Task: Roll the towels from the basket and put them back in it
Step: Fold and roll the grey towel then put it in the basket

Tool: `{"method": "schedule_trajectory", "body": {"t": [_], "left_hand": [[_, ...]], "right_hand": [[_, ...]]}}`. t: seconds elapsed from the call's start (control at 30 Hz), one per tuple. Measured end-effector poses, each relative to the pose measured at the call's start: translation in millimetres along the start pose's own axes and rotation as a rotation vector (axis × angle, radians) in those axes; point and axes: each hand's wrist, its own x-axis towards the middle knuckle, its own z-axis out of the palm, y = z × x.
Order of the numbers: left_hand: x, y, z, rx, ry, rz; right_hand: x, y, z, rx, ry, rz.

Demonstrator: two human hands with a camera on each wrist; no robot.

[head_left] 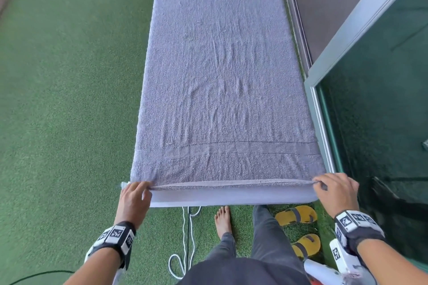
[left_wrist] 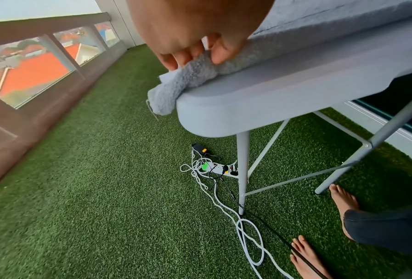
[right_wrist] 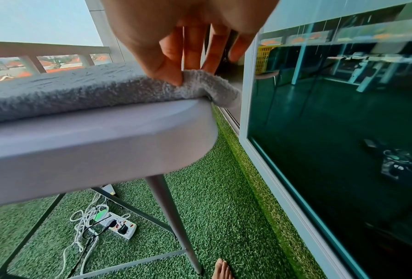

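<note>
Two hands at near table edge, one towel spread flat.

Left hand [head_left: 134, 196] pinches the near left corner of the single grey towel [head_left: 222, 71]; right hand [head_left: 335, 190] pinches the near right corner between thumb and fingers. Towel covers one grey table [left_wrist: 259, 102], both corners hanging just over its edge. Two yellow sandals [head_left: 301, 229] on green turf [head_left: 69, 99]; one power strip [right_wrist: 119, 224] with several tangled cords beneath.

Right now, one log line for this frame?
stage: roll not started | grey towel: flat on table | left hand, right hand: pinching near corners
</note>
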Motion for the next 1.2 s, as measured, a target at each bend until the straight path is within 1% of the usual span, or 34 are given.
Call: {"method": "schedule_trajectory", "body": {"t": [0.03, 0.13, 0.17, 0.23, 0.3, 0.33, 0.37, 0.43, 0.47, 0.5, 0.57, 0.63, 0.73, 0.8, 0.83, 0.9, 0.97, 1.0, 1.07, 1.1, 1.13, 1.2], "left_hand": [[1, -2, 0, 0.011, -0.007, -0.013], [10, 0, 5, 0.050, -0.125, -0.096], [14, 1, 6, 0.069, -0.137, -0.128], [21, 8, 5, 0.145, -0.087, -0.192], [24, 16, 2, 0.164, 0.020, -0.215], [22, 20, 1, 0.125, 0.072, -0.182], [18, 23, 4, 0.074, 0.096, -0.116], [8, 28, 13, -0.008, 0.093, 0.040], [3, 29, 17, -0.017, 0.091, 0.092], [1, 29, 21, -0.015, 0.100, 0.116], [2, 24, 24, -0.021, 0.124, 0.091], [6, 19, 23, -0.007, 0.138, 0.064], [12, 13, 15, 0.001, 0.071, 0.093], [13, 13, 9, 0.024, 0.051, 0.118], [14, 14, 6, 0.043, 0.038, 0.109], [17, 12, 4, 0.106, -0.039, 0.054], [20, 10, 5, 0.150, -0.075, 0.012], [22, 10, 6, 0.152, -0.075, -0.010], [26, 12, 8, 0.168, -0.038, -0.063], [28, 15, 7, 0.173, -0.004, -0.079], [29, 18, 6, 0.163, 0.011, -0.065], [27, 21, 12, 0.115, 0.021, 0.014]], "right_hand": [[-1, 2, 0, -0.040, 0.011, 0.007], [5, -1, 2, -0.081, -0.031, 0.026], [8, -4, 2, -0.089, -0.033, 0.033], [13, -6, 0, -0.110, -0.009, 0.058], [16, -8, -1, -0.111, 0.033, 0.092], [14, -11, -1, -0.073, 0.045, 0.090], [11, -15, 0, -0.023, 0.040, 0.050], [-2, -19, 9, 0.045, -0.061, -0.085], [-7, -19, 14, 0.028, -0.114, -0.141], [-11, -18, 17, -0.003, -0.142, -0.165], [-9, -14, 19, -0.026, -0.116, -0.139], [-2, -16, 15, 0.013, -0.062, -0.090], [6, -20, 11, 0.114, -0.001, -0.099], [6, -18, 10, 0.119, 0.008, -0.114], [6, -17, 11, 0.086, 0.008, -0.117], [7, -16, 9, -0.016, 0.005, -0.109], [10, -18, 9, -0.082, -0.027, -0.089], [11, -20, 7, -0.096, -0.037, -0.061], [12, -25, 4, -0.092, 0.011, -0.028], [13, -26, 5, -0.095, 0.027, -0.035], [12, -26, 7, -0.090, 0.008, -0.055], [11, -24, 14, -0.039, -0.063, -0.136]]}}
